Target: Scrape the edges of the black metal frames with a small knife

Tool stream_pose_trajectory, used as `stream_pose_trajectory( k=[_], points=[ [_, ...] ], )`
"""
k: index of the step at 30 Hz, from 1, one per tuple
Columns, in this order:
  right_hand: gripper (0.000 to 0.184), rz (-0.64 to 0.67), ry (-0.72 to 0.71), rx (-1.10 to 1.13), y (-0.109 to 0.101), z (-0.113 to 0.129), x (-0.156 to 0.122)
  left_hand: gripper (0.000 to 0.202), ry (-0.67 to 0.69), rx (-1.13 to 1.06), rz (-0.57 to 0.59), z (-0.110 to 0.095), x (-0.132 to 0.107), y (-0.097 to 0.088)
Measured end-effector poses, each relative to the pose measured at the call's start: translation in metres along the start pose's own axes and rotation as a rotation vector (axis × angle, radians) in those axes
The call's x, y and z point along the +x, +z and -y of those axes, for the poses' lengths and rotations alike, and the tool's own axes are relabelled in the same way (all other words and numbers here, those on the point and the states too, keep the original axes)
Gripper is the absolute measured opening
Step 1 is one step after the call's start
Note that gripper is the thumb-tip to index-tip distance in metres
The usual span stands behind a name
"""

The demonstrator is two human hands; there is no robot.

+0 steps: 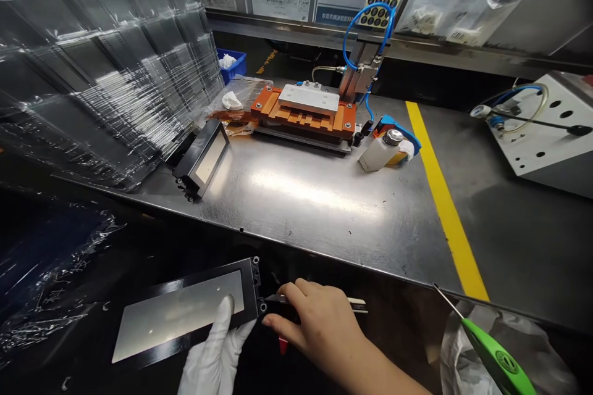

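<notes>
My left hand (215, 349), in a white glove, lies on a long black-framed panel (185, 315) with a silvery face, below the table's front edge; its fingers are stretched flat along the panel. My right hand (315, 327), bare, pinches a small dark tool with a red part (281, 343) against the panel's right end, near its screw holes. A second black-framed panel (204, 159) leans on the steel table (324, 210) at the left.
A tall stack of clear plastic trays (102, 62) fills the left. An orange fixture with a metal plate (306, 112) and blue air hose stands at the back. A white bottle (380, 150), a yellow stripe (445, 203), a white box (546, 129) and a green-handled tool (495, 358) lie right.
</notes>
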State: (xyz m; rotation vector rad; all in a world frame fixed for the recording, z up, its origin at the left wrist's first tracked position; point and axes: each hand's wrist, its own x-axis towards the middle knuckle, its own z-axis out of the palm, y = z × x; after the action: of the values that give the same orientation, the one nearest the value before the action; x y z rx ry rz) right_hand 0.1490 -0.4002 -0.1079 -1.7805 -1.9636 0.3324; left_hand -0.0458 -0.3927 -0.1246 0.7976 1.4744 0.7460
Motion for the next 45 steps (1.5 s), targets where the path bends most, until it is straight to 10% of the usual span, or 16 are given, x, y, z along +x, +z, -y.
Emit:
stream_pose_trajectory(
  k=[10,24,36,45],
  points=[
    [0.030,0.015,-0.040,-0.080,0.005,-0.002,0.001,0.086,0.037,-0.014,-0.016,0.006,-0.004,0.001],
    [0.029,-0.015,-0.111,-0.084,0.011,-0.010,-0.003,0.016,-0.223,-0.510,-0.027,-0.029,-0.002,0.022],
    [0.040,0.008,-0.243,-0.105,0.012,-0.013,0.000,0.030,-0.353,-0.367,0.218,-0.065,-0.005,0.012],
    [0.047,0.092,-0.309,-0.089,0.007,-0.013,0.002,0.013,-0.368,-0.389,0.165,-0.069,-0.006,0.009]
  ],
)
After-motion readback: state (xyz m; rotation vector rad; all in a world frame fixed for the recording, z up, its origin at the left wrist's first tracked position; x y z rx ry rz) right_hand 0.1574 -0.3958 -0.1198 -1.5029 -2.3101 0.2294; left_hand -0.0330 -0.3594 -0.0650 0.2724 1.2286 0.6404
